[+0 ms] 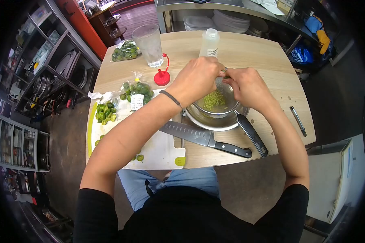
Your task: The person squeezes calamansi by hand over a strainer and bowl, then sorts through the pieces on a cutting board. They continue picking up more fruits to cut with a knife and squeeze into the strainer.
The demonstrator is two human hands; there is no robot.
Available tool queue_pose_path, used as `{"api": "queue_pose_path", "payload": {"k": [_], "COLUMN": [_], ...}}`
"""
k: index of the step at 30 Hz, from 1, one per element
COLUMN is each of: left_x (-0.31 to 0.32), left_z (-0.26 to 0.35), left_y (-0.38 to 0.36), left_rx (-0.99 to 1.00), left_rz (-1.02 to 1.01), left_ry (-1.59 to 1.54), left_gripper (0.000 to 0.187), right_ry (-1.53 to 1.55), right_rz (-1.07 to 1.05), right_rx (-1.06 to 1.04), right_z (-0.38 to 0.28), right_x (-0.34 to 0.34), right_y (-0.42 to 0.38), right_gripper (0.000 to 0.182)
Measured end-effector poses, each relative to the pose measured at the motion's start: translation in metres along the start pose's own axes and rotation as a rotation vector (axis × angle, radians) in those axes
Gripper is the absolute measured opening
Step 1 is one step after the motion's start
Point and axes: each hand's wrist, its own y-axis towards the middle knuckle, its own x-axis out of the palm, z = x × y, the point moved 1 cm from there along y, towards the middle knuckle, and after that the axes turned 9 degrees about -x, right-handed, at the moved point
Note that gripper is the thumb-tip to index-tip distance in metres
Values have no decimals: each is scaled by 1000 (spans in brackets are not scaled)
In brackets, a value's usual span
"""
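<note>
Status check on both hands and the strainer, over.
Left hand and right hand together over strainer, pinching something small, not identifiable. Strainer sits in metal bowl, green pieces inside. Knife lies beside bowl, untouched.

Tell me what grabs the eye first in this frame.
Both hands, left hand and right hand, meet over a strainer holding green pulp, set in a metal bowl at table centre. A chef's knife lies just in front, blade on the white cutting board. Small green fruit sits heaped at the board's left.

Left hand and right hand meet, apparently pinching.
</note>
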Motion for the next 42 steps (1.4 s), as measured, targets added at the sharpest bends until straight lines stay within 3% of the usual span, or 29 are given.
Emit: {"api": "queue_pose_path", "payload": {"k": [6,9,11,12,14,18,20,22,24,25,27,28,30,31,32,33,37,42], "left_x": [-13,-26,-35,-29,-5,-1,-16,-5,-7,-12,-18,-22,-41,-56,-72,-94,-186,-217], "left_z": [8,17,23,18,0,-11,1,-5,-7,-6,-6,-10,-16,-20,-25,-30,-67,-139], "left_y": [7,13,15,12,1,-11,-5,-12,-12,-11,-14,-16,-28,-33,-40,-50,-111,-211], "left_rx": [1,41,31,30,-35,-137,-126,-62,8,-56,-136,-115,-117,-90,-61,-78,-348,-679], "left_rz": [45,140,306,304,-46,-42,80,8,-53,1,55,5,-33,7,42,50,176,163], "left_ry": [18,7,-125,-126,47,11,-93,-59,-14,-86,-154,-148,-99,-92,-85,-46,70,111], "left_gripper": [13,13,11,11,10,12,14,15,16,17,19,19,19,19,19,19,21,20], "right_ry": [31,15,72,73,45,27,71,100,-99,-104,92,107,-84,-75,-52,-21,16,71], "right_rz": [110,186,226,225,-66,-23,44,119,-267,-263,111,104,-388,-368,-203,-43,-24,-209], "right_rx": [2,-62,11,12,17,53,39,16,98,93,23,8,109,63,40,24,-56,-370], "right_z": [-7,-12,-21,-14,7,-3,-5,-8,-10,-10,-14,-15,-15,-15,-15,-20,-57,-133], "right_x": [-13,-29,-42,-31,4,-9,-13,-12,1,-2,-10,-8,-1,-4,-11,-14,-11,59], "right_y": [5,10,13,10,1,-4,-2,-3,-6,-3,-1,-2,-3,1,2,7,40,106], "right_gripper": [9,9,10,10,11,19,20,22,20,20,17,17,14,14,14,13,16,22]}}
